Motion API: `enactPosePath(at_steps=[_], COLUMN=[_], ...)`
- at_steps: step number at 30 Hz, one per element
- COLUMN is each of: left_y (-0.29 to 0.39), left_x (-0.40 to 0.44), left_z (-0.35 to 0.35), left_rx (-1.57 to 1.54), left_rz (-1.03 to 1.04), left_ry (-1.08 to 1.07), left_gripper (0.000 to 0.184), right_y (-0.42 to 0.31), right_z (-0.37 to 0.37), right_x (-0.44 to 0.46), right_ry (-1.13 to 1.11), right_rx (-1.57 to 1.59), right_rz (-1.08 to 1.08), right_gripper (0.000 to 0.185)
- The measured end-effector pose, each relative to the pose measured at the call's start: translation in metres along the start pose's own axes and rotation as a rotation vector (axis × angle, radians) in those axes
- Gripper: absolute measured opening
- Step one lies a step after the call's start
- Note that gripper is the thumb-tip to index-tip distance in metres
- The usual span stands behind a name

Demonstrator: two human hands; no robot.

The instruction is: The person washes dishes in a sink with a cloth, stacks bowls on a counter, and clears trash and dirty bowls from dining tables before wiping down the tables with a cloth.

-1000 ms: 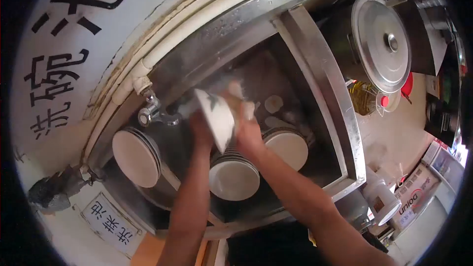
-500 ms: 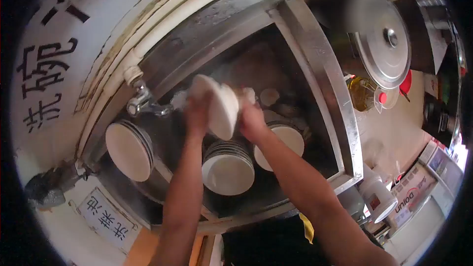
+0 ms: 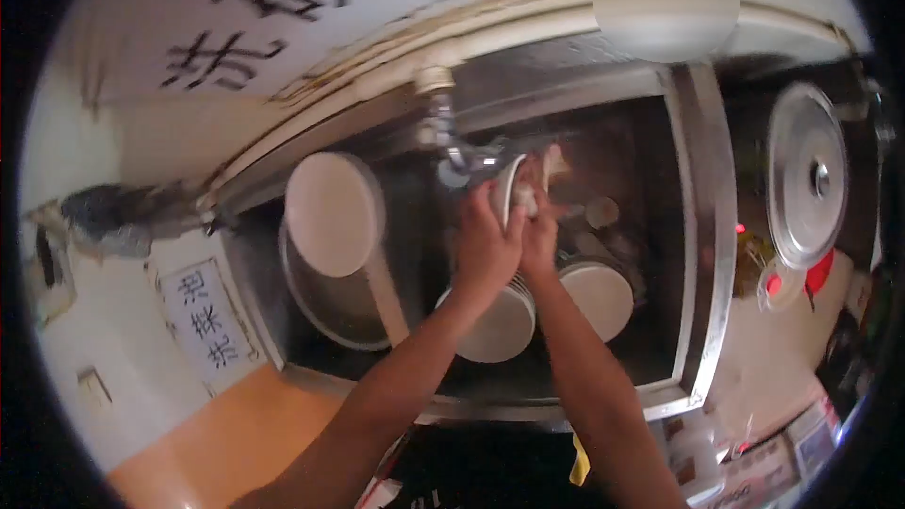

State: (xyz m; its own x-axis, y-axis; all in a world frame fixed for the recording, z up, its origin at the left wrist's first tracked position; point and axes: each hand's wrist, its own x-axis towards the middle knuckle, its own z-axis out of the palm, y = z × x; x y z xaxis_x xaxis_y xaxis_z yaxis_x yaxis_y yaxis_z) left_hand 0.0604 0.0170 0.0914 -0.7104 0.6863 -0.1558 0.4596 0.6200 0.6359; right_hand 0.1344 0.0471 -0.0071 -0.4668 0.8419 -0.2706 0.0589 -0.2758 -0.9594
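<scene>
A white bowl (image 3: 510,190), tilted on its side, is between both hands just right of the faucet (image 3: 457,155). My left hand (image 3: 488,238) grips its near side with the fingers wrapped on the rim. My right hand (image 3: 539,226) is closed at the bowl's right side, with a pale cloth-like thing (image 3: 556,162) by its fingers; blur hides its exact grip. Beneath the forearms, a stack of white bowls (image 3: 495,325) stands in the sink, with another stack (image 3: 596,302) to its right. White plates or bowls (image 3: 332,214) are stacked at the left.
The metal sink rim (image 3: 709,254) runs along the right. Beyond it are a lidded pot (image 3: 809,174) and a red-capped bottle (image 3: 774,285). A round basin (image 3: 344,306) sits at the left, under the divider (image 3: 385,294). A pipe (image 3: 528,36) crosses the wall.
The view has swung left, so the sink contents appear farther right. The bowl in my hands has turned nearly edge-on, and my hands are closer together.
</scene>
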Motion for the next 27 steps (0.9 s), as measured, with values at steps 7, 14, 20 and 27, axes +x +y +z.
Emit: enactPosePath(at_steps=[7,14,20,27], left_y=[0.005,-0.009,-0.067,-0.121], left_x=[-0.033,-0.090,-0.029,-0.008], left_z=[-0.086,-0.221,-0.273,-0.268], left_rx=[0.151,-0.097,-0.254,0.040], left_rz=[0.095,-0.045,-0.393,-0.418], left_ry=[-0.163,0.492,0.416,0.326], left_gripper=[0.063,0.043,0.045,0.041], right_y=[-0.047,-0.065,-0.113,-0.094], right_z=[-0.061,-0.039,0.019,0.011], right_x=[-0.028,0.015,0.062,0.083], right_ry=[-0.537,-0.324,-0.329,-0.391], right_rx=[-0.685,-0.677,-0.952,-0.912], right_rz=[-0.005,-0.001,-0.097,-0.265], right_gripper=[0.052,0.075,0.057,0.026])
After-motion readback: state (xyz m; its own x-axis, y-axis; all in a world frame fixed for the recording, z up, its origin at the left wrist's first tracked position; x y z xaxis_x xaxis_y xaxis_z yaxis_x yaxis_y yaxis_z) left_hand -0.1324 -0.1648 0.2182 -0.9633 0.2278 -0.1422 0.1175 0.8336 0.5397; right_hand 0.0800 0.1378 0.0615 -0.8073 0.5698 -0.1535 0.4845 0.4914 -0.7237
